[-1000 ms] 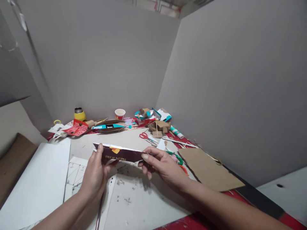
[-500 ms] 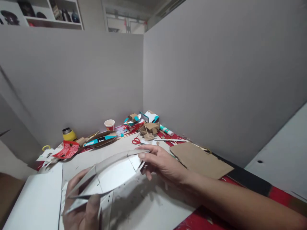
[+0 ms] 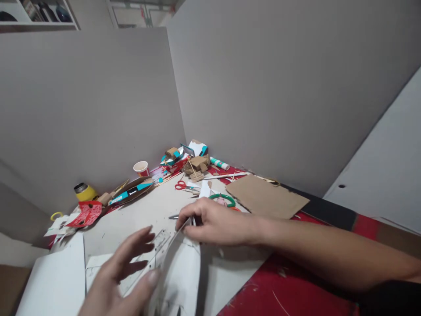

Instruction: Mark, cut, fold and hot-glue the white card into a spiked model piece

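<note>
Two hands work one curved white card piece at 6 o'clock on the worktable. Right hand pinches the far end of the piece between thumb and fingers, close to the table surface. Left hand is loose, fingers spread; its thumb rests on the near edge of the piece, the other fingers hang free above a printed template sheet. Motion blur on the left hand; whether it grips cannot be told for certain.

Judged step: shaping or seating the bent card piece on the sheet. The next move would likely call for the left hand to close on the near end so that both ends are held evenly and the curve does not spring flat.

At 12 o'clock, against the partition: red scissors, paper cup, glue stick, scrap heap of cardboard. At 1 o'clock: brown cardboard sheet, green tape ring. At 10 o'clock: yellow flask.
</note>
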Action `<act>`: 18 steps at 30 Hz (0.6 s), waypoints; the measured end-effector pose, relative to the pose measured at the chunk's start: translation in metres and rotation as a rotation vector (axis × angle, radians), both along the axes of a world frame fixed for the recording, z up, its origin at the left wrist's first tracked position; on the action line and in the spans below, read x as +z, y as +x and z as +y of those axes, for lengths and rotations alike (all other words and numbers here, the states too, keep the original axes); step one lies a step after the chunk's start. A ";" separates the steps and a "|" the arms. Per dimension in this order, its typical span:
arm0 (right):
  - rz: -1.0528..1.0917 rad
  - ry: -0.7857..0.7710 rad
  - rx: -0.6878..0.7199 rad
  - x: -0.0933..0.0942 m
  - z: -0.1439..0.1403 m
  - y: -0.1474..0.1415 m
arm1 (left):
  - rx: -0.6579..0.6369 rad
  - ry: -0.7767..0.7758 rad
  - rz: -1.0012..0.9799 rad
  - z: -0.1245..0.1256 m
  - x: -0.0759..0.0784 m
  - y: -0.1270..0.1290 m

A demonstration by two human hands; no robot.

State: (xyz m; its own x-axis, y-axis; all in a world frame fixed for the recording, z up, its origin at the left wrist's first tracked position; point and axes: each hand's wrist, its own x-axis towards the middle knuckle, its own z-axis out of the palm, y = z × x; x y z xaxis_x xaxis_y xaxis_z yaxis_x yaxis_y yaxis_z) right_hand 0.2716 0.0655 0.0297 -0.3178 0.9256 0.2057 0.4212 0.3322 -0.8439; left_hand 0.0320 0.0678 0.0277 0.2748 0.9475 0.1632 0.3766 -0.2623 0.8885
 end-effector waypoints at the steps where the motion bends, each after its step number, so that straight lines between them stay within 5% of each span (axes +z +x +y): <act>1: -0.029 0.022 0.042 -0.002 -0.003 -0.004 | -0.007 0.023 0.055 0.000 -0.008 0.003; 5: 0.057 -0.105 0.094 -0.008 -0.009 -0.016 | -0.198 0.174 0.183 -0.001 -0.034 0.008; 10: 0.334 -0.310 0.070 -0.012 -0.011 -0.018 | -0.040 0.275 0.189 0.002 -0.041 0.000; 18: 0.112 -0.147 -0.047 -0.034 -0.013 -0.036 | 0.011 0.296 0.131 0.005 -0.052 0.008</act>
